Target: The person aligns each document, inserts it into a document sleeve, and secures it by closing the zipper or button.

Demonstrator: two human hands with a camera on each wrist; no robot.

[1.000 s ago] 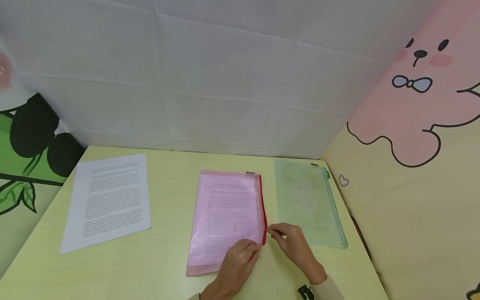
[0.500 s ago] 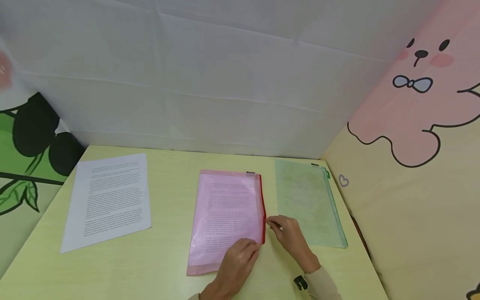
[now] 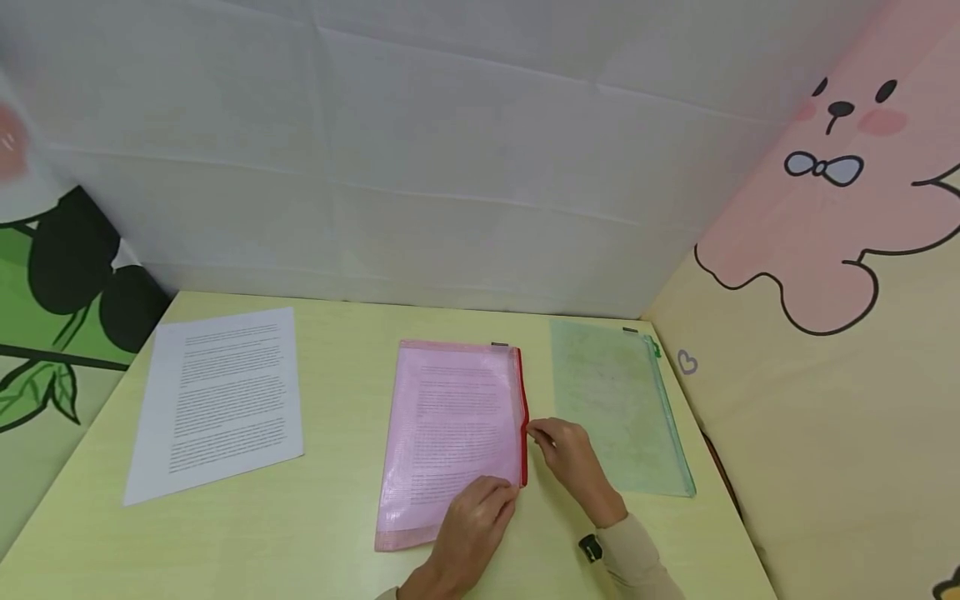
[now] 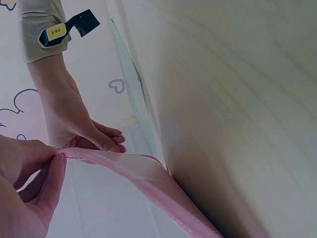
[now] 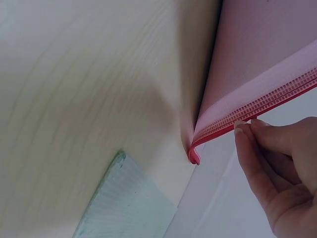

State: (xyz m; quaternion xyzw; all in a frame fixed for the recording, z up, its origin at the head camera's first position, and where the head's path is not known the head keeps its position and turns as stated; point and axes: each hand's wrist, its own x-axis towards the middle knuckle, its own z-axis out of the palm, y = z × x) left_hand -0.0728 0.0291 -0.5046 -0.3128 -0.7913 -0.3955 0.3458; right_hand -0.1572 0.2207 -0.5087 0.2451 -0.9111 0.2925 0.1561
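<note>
On the pale yellow table (image 3: 337,400), centre, in front of you, approx. upright to your view: 1 x pink folder (image 3: 453,417), translucent, mesh-textured, printed text showing thru; small black mark at top edge. Red zip strip (image 3: 524,462) along its R edge, bent slightly where your R fingers meet it.

Your L hand (image 3: 476,521): at folder's near R corner; thumb & fingers clamped on the pink edge, which per L wrist view is held up off the tabletop.

Your R hand (image 3: 572,454): just outside the R edge, above L hand's position; thumb & index tips together, clamped on the red strip approx. halfway down. Zip pull betw. tips: can't tell. Other R fingers curled in behind. Black wrist device (image 3: 590,547) beside R cuff, beige sleeve (image 3: 637,554).

R of pink item, apart from it: 1 x green folder (image 3: 607,408), translucent, flat, small black mark at top, green tab at upper R corner.

Far L: 1 x printed sheet (image 3: 221,392), white, loose, slightly askew, well apart from both hands.

Backdrop: white cloth (image 3: 480,167); R wall w/ pink bear (image 3: 832,217).
</note>
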